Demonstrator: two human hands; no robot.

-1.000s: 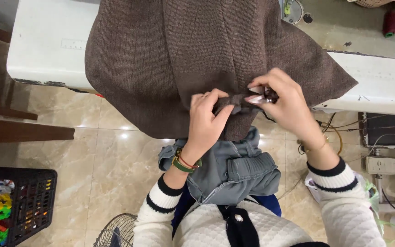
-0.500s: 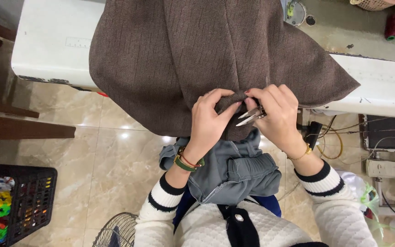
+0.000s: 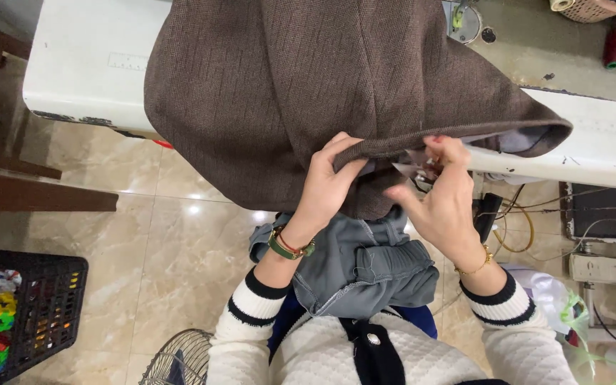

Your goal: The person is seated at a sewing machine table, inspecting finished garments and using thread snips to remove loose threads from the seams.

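A large brown woven garment [image 3: 301, 85] hangs over the front edge of a white work table [image 3: 87, 71]. My left hand [image 3: 326, 189] pinches its lower hem from below, thumb on top. My right hand [image 3: 443, 207] is just to the right at the same hem, closed on small metal thread snips [image 3: 413, 171] whose tip points left toward the fold. To the right, the hem is turned up and shows a pale lining [image 3: 518, 139]. A grey garment [image 3: 365, 264] lies bunched on my lap under both hands.
A black plastic crate [image 3: 44, 285] with colourful pieces stands on the tiled floor at lower left, and a fan grille [image 3: 180, 356] is beside my knee. Dark wooden furniture [image 3: 16, 178] is at the left. Cables [image 3: 518, 217] and a power strip [image 3: 597, 267] lie at the right.
Both hands have moved apart along the hem, the right one going rightward with the snips. The hem's right end is now turned up, showing pale lining.
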